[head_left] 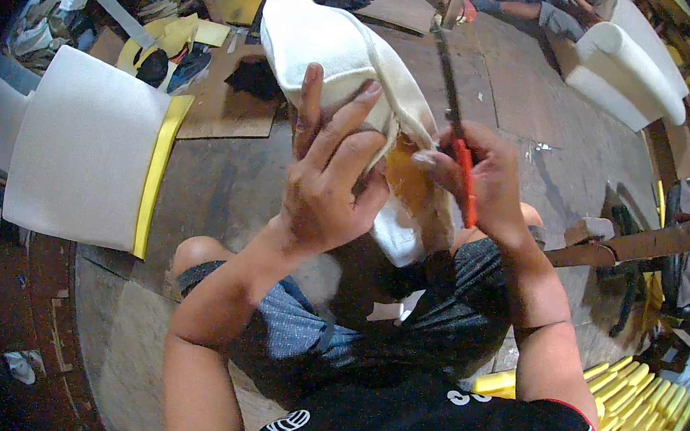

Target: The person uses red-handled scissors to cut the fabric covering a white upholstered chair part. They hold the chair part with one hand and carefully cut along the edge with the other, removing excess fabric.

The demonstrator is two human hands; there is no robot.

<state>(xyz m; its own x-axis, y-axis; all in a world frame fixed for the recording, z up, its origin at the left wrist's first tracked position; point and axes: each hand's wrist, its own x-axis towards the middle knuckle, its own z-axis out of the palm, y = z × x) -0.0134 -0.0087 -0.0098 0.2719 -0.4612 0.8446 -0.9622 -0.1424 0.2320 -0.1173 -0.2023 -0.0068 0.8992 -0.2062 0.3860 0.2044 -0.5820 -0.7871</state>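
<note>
A white fabric-covered padded piece (pixel 320 43) stands in front of me, tilted, with a seam along its edge. Below the seam, its open side shows a brown, wood-like inside (pixel 406 188) and frayed threads. My left hand (pixel 328 176) grips the cover from the left, fingers spread over the fabric and thumb bent at the edge. My right hand (pixel 486 175) is closed around the red handle of a long, thin, dark-bladed tool (pixel 464 185); its exact kind is unclear. The blade points up and away from me. The right fingertips are close to the cover's edge.
A white padded panel with a yellow foam edge (pixel 90 149) stands at left. More white upholstered pieces (pixel 624 76) lie far right, near another person's legs (pixel 522 12). Yellow foam strips (pixel 634 409) are stacked at lower right. A wooden beam (pixel 642 240) juts in from the right.
</note>
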